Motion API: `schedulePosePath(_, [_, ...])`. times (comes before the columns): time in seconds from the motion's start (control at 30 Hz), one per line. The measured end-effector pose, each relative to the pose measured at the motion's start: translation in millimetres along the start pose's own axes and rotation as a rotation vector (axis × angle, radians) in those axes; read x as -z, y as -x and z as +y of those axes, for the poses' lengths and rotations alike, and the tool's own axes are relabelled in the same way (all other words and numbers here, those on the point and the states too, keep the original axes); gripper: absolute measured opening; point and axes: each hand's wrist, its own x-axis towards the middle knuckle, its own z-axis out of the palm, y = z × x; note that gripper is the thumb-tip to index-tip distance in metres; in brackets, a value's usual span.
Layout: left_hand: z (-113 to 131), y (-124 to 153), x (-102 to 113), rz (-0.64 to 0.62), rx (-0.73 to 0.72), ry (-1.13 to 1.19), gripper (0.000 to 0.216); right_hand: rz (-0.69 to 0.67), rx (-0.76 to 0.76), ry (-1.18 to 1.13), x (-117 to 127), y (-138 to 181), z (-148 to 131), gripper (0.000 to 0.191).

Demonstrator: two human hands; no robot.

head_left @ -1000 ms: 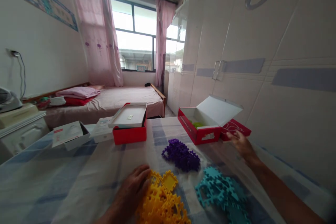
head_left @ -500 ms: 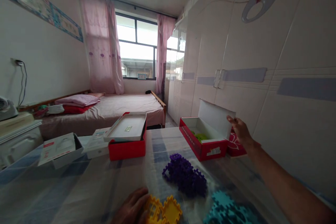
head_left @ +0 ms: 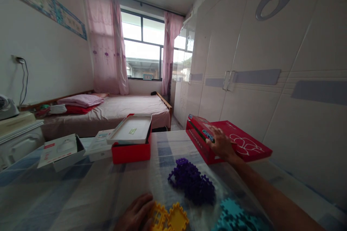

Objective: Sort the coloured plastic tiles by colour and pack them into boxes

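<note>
Red cardboard meets our right hand [head_left: 220, 144], its fingers loosely spread across the lid [head_left: 199, 124] of a box [head_left: 198, 145] toward the right of the desk [head_left: 94, 191]. We judge that the broad, pinch-free touch suits a flat panel, spreading light weight over it; a dark gap shows along the near left side, so the lid does not appear fully seated. Just beside it lies a red panel [head_left: 245, 140] with a white line drawing, partly covered by our forearm. Low in the view, our left hand [head_left: 135, 211] rests against the yellow pieces [head_left: 178, 217], fingers close together; its thumb is hidden, and we cannot tell whether it grips anything. Purple pieces [head_left: 191, 184] lie heaped between the yellow ones and the box, with teal pieces [head_left: 234, 214] at the lower edge, right of the yellow. Grouped by colour and set near us, the heaps seem placed for easy reach without mixing. Farther left, a white tray [head_left: 131, 130] sits tilted over an open red carton [head_left: 131, 153], apparently because the rim props it, beside two small white boxes [head_left: 99, 146].
</note>
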Motion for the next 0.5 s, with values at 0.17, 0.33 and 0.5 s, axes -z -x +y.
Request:
schedulePosePath(0.17, [1.1,-2.9,1.3,0.004,-0.010,0.001,0.027,-0.190,-0.087,0.236,-1.3,-1.5,-0.1,0.051])
schedulePosePath(0.33, [4.6,-5.1,5.0,-0.005,-0.005,-0.004,0.028,-0.272,-0.005,0.293,6.4,-9.2,-5.8,0.041])
schedulePosePath(0.5, [4.5,-1.8,2.9,0.039,0.015,0.030,0.027,-0.271,0.014,0.351,0.7,0.2,-12.6,0.043])
